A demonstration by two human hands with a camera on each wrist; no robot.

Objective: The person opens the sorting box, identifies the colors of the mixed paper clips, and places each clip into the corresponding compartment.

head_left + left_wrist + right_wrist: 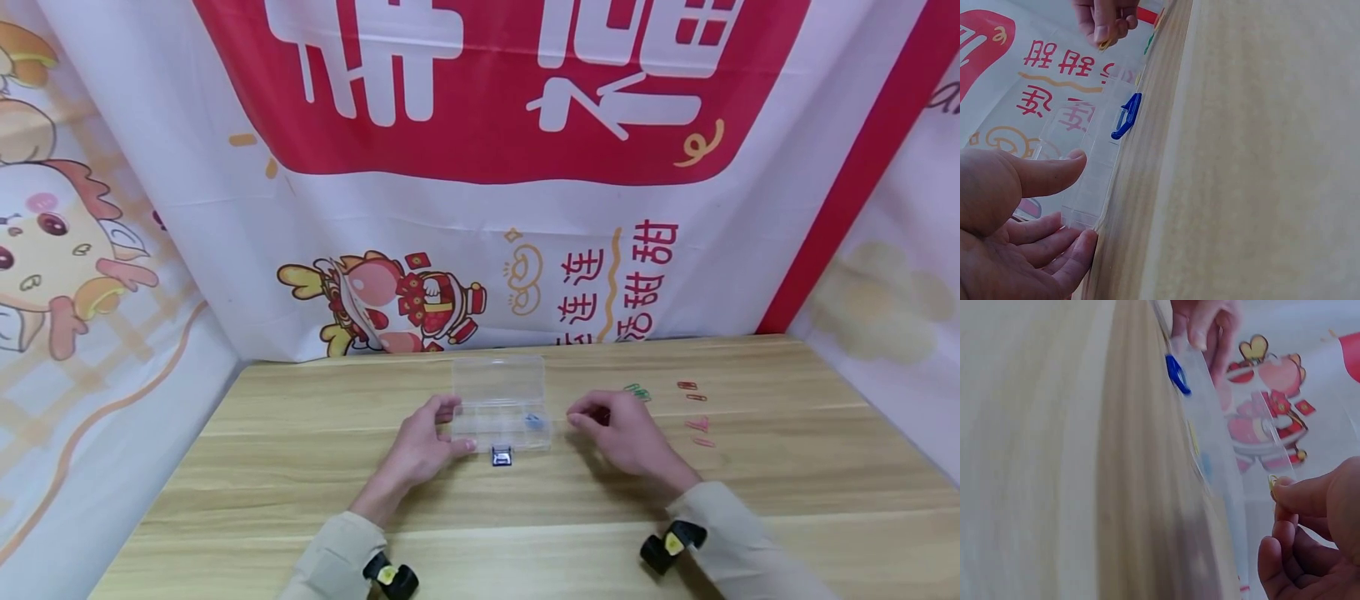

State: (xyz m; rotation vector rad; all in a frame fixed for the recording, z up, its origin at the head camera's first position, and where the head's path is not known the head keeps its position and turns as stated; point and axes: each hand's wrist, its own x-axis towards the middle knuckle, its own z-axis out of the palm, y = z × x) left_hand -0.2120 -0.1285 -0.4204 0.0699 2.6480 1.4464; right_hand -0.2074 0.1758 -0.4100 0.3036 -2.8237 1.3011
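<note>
Nearest, one left hand (426, 442), gripping the left end of a clear compartment box (489, 423) on a wooden table (525, 533); one right hand (626, 433), pinching a yellow paper clip (1273, 486) just off the box's right side. Next, the box's open lid (498, 381), then green clips (643, 395) and red clips (687, 386); last, a printed cloth (491, 150).

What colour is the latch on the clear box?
Blue; the latch shows best in the left wrist view.
</note>
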